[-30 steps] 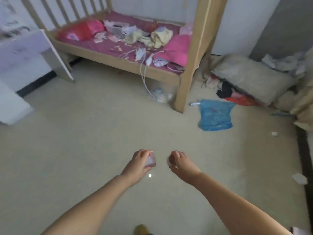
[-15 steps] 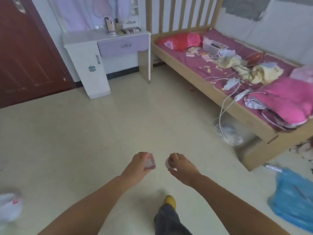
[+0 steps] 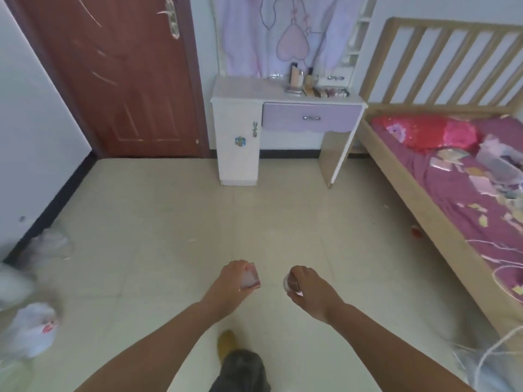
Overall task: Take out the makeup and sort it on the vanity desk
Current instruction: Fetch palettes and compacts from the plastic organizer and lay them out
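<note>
My left hand (image 3: 233,281) grips a small pinkish square makeup case (image 3: 250,277). My right hand (image 3: 307,287) is closed around a small round jar (image 3: 291,282) with a pale rim. Both hands are held out in front of me above the tiled floor, a little apart. Straight ahead against the far wall stands the white vanity desk (image 3: 243,90) with a lilac drawer (image 3: 311,117). Several makeup bottles and boxes (image 3: 311,86) stand in a cluster at the back right of its top.
A wooden bed (image 3: 424,210) with a purple sheet, red pillow and scattered items runs along the right. A brown door (image 3: 119,75) is left of the desk. White plastic bags (image 3: 34,329) lie on the floor at left. My leg and yellow shoe (image 3: 226,340) show below.
My view has swung left from the bed to face the vanity desk and door, and the desk is nearer. Both hands keep their hold on the same items.
</note>
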Tool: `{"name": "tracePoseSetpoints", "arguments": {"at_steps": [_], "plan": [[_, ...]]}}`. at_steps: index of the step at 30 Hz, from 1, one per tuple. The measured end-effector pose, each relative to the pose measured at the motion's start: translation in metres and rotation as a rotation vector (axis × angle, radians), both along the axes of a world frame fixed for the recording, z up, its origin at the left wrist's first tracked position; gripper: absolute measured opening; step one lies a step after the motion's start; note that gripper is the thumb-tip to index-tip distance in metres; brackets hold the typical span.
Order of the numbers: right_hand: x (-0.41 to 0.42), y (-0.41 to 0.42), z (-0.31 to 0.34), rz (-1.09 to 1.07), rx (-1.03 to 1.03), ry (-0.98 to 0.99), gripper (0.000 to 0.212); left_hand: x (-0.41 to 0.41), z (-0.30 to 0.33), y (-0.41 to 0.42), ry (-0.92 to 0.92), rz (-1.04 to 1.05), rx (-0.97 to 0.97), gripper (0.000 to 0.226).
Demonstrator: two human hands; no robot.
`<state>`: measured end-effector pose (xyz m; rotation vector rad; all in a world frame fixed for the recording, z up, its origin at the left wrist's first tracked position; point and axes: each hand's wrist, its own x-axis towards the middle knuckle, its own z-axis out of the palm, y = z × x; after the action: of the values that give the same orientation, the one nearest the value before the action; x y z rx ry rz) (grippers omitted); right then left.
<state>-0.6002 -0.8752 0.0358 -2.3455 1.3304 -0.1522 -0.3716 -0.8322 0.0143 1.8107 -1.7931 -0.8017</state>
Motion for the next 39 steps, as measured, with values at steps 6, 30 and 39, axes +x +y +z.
{"name": "tracePoseSetpoints", "arguments": {"at_steps": [6, 30, 39], "plan": [[0.069, -0.166, 0.007, -0.029, -0.009, -0.051, 0.014, 0.071, 0.007, -0.163, -0.073, -0.025, -0.029, 0.047], [0.186, -0.796, 0.027, -0.007, -0.017, -0.078, 0.015, 0.179, 0.034, -0.770, -0.040, 0.031, -0.003, 0.045], [0.229, -0.995, 0.012, -0.061, 0.026, -0.072, 0.022, 0.215, 0.022, -0.981, -0.041, -0.004, -0.019, 0.044]]}}
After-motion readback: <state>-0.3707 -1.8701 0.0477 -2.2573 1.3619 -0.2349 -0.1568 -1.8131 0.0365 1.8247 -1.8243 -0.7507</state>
